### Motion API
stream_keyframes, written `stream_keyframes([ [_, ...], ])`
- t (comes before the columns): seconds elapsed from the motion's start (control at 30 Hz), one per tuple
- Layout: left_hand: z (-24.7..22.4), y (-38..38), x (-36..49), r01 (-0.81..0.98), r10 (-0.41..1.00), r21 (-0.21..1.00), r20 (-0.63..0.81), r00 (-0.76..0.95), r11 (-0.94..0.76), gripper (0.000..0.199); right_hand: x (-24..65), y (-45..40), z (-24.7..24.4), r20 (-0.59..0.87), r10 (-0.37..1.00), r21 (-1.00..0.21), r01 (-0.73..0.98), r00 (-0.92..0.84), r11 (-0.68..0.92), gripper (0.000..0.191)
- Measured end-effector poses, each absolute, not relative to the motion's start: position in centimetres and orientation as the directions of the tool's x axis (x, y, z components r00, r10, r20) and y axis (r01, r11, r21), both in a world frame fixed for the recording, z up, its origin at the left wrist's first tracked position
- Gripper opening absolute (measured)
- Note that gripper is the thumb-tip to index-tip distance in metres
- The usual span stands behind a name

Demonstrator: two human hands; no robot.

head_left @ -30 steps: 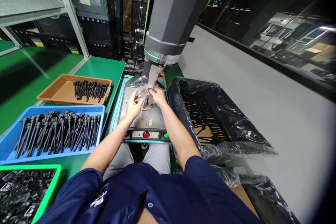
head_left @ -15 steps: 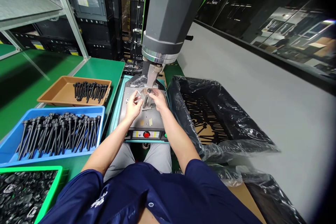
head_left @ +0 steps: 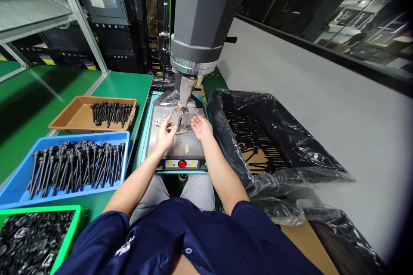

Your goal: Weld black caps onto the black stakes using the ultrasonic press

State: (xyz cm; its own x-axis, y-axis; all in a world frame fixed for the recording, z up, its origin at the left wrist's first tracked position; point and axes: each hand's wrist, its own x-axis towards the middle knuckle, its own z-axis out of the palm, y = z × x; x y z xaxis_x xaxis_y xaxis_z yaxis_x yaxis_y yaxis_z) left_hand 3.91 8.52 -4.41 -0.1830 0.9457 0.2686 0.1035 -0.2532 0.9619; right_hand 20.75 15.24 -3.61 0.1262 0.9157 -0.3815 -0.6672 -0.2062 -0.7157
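Our right hand (head_left: 201, 127) is open and empty, just right of the metal fixture (head_left: 177, 116). Our left hand (head_left: 166, 134) is loosely open just left of the fixture, thumb and fingers apart; we cannot tell whether it touches it. We see a small black part (head_left: 183, 110) on the fixture's top, below the press head (head_left: 196, 47). Further left of the fixture we have a brown tray (head_left: 72, 114) and a blue tray (head_left: 19, 184); right of it, a plastic-lined box (head_left: 290, 137).

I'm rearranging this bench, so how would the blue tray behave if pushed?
The blue tray probably stays stiff, its walls standing straight. It may feel weighty, being crowded with black parts. Those might shift, since no dividers show between them.
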Motion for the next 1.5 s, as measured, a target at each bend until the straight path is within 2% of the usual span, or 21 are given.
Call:
stream_keyframes([
  [0.1,-4.7,8.5,4.0,0.088,0.948,0.965,0.261,-0.18,-0.249,0.058,20.5,15.3,-3.9,-0.374,0.912,-0.726,-0.665,0.17,-0.174,0.009],
  [0.57,-5.0,7.7,4.1,0.042,0.953,0.972,0.236,-0.19,-0.232,0.052,20.5,15.1,-4.9,-0.385,0.916,-0.671,-0.717,0.118,-0.19,0.013],
  [0.9,-5.5,7.8,4.1,0.001,0.957,0.973,0.227,-0.179,-0.23,0.055,20.5,15.3,-5.6,-0.406,0.906,-0.665,-0.719,0.118,-0.204,0.015],
  [1.13,-6.0,7.5,4.0,-0.046,0.956,0.97,0.227,-0.188,-0.239,0.065,20.5,15.2,-5.4,-0.415,0.902,-0.66,-0.721,0.119,-0.209,0.015],
  [1.5,-5.9,7.9,4.0,-0.019,0.956,0.971,0.232,-0.181,-0.239,0.065,20.5,15.5,-5.6,-0.409,0.904,-0.665,-0.719,0.126,-0.201,0.014],
])
